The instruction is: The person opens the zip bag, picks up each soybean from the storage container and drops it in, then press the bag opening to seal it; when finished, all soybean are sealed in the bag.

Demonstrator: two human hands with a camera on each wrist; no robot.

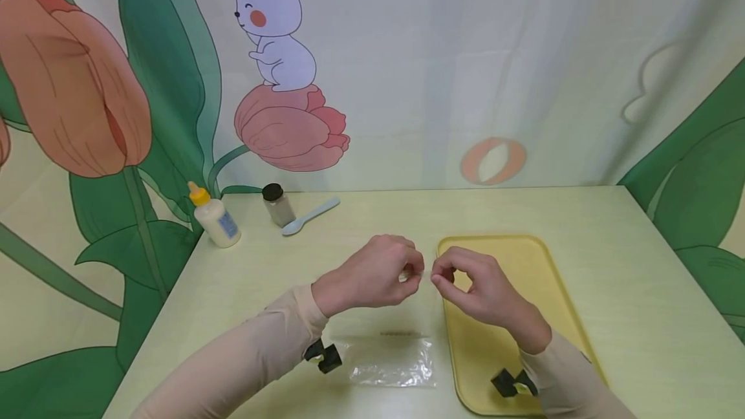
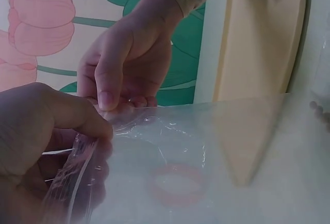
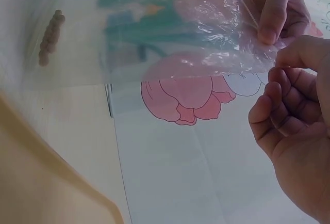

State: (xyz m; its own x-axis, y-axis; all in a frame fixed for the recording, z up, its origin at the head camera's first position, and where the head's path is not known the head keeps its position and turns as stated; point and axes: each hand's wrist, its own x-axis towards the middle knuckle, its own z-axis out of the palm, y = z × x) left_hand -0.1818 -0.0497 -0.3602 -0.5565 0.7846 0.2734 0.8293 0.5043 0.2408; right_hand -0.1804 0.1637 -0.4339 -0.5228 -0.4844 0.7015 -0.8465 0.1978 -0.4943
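A clear plastic zip bag (image 1: 390, 364) hangs below both hands, over the table. Small brown round beads (image 3: 51, 38) lie in a row along its bottom end in the right wrist view. My left hand (image 1: 381, 273) grips the bag near its zip end, and the film bunches and creases under the thumb (image 2: 98, 126). At the corner beside it, my right hand (image 1: 483, 286) pinches the bag's edge between thumb and forefinger. The right hand's other fingers (image 3: 263, 110) are curled loosely. The two hands are close together, left of and over the tray's edge.
A yellow tray (image 1: 524, 354) lies under the right forearm. At the back left stand a white glue bottle (image 1: 216, 220) with an orange cap and a small jar (image 1: 279, 209) with a black lid. A pale blue spoon (image 1: 311, 215) rests beside the jar. A printed curtain (image 1: 407, 70) hangs behind the table.
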